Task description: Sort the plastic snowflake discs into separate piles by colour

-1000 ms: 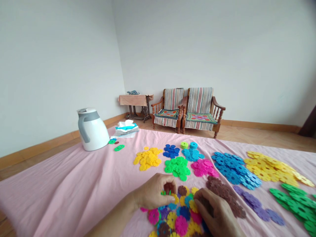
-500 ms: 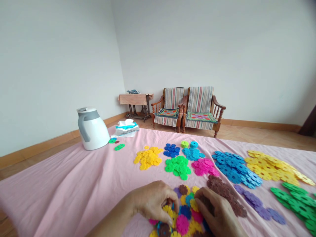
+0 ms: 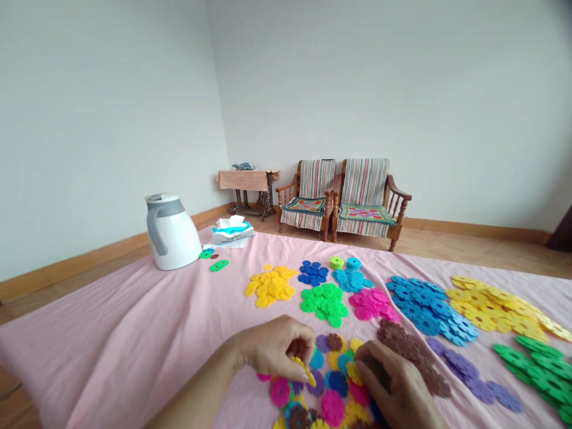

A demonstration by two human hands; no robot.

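Note:
My left hand (image 3: 279, 347) is raised a little over the mixed pile of flower-shaped plastic discs, pinching a yellow disc (image 3: 305, 370) between thumb and fingers. My right hand (image 3: 395, 381) rests at the pile's right side with its fingers curled in. Another yellow disc (image 3: 353, 373) touches its thumb side; what lies inside the curled fingers is hidden. Pink (image 3: 333, 406), dark blue (image 3: 336, 382), purple, brown and yellow discs lie jumbled between and below both hands.
Sorted heaps of yellow (image 3: 271, 286), green (image 3: 325, 302), pink (image 3: 373, 304), blue (image 3: 426, 307) and brown discs (image 3: 413, 354) sit on the pink cloth (image 3: 147, 339). A white jug (image 3: 176, 238) and a tissue box (image 3: 232, 231) stand far left. Two chairs (image 3: 364, 196) are beyond.
My left hand has lifted up and left from the pile with the yellow disc, uncovering purple and pink discs beneath. My right hand has barely moved. The view has shifted slightly.

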